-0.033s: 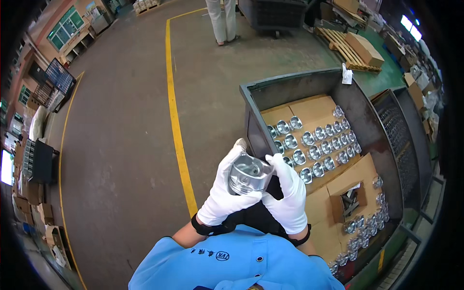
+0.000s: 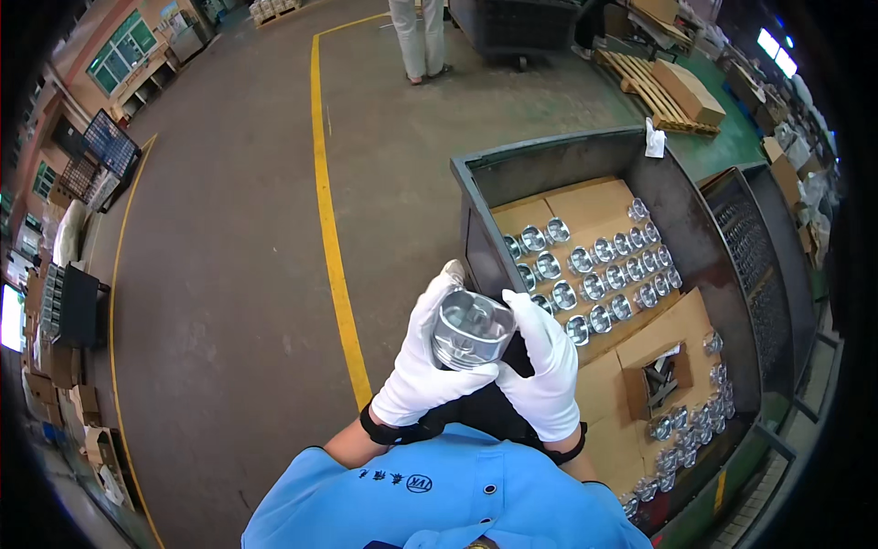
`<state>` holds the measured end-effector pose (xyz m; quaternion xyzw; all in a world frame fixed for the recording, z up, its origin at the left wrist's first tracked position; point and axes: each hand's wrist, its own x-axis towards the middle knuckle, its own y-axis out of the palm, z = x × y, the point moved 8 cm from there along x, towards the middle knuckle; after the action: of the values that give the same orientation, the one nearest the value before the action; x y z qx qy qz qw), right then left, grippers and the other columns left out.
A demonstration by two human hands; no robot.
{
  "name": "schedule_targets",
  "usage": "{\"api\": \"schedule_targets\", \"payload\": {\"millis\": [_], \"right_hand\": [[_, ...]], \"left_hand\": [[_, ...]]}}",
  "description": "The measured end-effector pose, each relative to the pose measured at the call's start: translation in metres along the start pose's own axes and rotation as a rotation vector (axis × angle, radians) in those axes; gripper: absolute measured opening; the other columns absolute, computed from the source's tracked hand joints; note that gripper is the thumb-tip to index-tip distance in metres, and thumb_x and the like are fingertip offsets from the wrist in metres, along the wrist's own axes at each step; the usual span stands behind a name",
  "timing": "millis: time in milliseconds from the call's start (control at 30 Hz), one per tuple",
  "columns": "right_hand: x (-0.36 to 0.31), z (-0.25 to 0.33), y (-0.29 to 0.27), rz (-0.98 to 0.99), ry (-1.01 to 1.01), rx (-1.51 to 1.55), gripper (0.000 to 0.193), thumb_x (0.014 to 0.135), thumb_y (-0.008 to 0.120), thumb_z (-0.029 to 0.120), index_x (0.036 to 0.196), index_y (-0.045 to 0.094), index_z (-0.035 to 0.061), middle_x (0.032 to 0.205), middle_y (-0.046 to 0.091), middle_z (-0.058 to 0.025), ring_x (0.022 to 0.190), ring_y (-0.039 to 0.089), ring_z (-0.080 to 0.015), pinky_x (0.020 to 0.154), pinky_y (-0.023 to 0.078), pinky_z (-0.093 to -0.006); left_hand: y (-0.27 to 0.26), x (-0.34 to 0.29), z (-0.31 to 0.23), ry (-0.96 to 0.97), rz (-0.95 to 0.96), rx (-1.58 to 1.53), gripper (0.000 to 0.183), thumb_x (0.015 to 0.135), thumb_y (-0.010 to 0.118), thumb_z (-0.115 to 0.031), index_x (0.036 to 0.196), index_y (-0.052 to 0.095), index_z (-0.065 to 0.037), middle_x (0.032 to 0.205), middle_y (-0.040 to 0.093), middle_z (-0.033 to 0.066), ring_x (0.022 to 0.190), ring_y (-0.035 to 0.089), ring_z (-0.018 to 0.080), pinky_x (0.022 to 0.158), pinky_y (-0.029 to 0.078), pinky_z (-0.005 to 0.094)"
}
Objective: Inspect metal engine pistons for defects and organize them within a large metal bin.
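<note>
A shiny metal engine piston (image 2: 473, 331) is held in front of my body, its recessed crown tilted up and its grooved side toward my left palm. My left hand (image 2: 416, 361), in a white glove, wraps around its left and lower side. Gloved in white as well, my right hand (image 2: 546, 380) closes on its right edge with fingertips at the rim. To the right stands a dark metal bin (image 2: 567, 146), with several rows of similar pistons (image 2: 593, 286) on cardboard (image 2: 599, 197). More pistons (image 2: 702, 425) stand along the bin's near right side.
Inside the bin, a small open cardboard box (image 2: 636, 395) holds dark pieces I cannot make out. A white cloth (image 2: 655, 139) hangs on the bin's far corner. Beyond are a wooden pallet (image 2: 654, 91) and a standing person (image 2: 421, 41). A yellow line (image 2: 331, 229) crosses the floor.
</note>
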<state>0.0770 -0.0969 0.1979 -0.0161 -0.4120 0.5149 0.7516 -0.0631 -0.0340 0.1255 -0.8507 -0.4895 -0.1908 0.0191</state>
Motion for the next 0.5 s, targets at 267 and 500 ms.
{"api": "schedule_targets", "payload": {"millis": [267, 500], "right_hand": [[-0.007, -0.005, 0.000, -0.004, -0.052, 0.020, 0.066, 0.071, 0.086, 0.016, 0.132, 0.064, 0.0059, 0.128, 0.067, -0.0188, 0.103, 0.069, -0.0350, 0.086, 0.056, -0.0384], [-0.007, -0.008, 0.001, 0.027, 0.084, 0.094, 0.073, 0.076, 0.088, 0.025, 0.137, 0.059, -0.0003, 0.118, 0.069, -0.0154, 0.088, 0.070, -0.0232, 0.075, 0.057, -0.0312]], "left_hand": [[0.007, 0.001, -0.018, 0.123, 0.048, 0.232, 0.129, 0.067, 0.095, -0.009, 0.163, 0.009, -0.014, 0.145, 0.042, 0.0150, 0.129, 0.053, 0.0279, 0.106, 0.049, 0.0424], [0.012, 0.006, 0.010, -0.335, -0.008, -0.456, 0.091, 0.079, 0.085, -0.021, 0.153, 0.034, -0.007, 0.140, 0.048, 0.0114, 0.129, 0.052, 0.0218, 0.106, 0.047, 0.0376]]}}
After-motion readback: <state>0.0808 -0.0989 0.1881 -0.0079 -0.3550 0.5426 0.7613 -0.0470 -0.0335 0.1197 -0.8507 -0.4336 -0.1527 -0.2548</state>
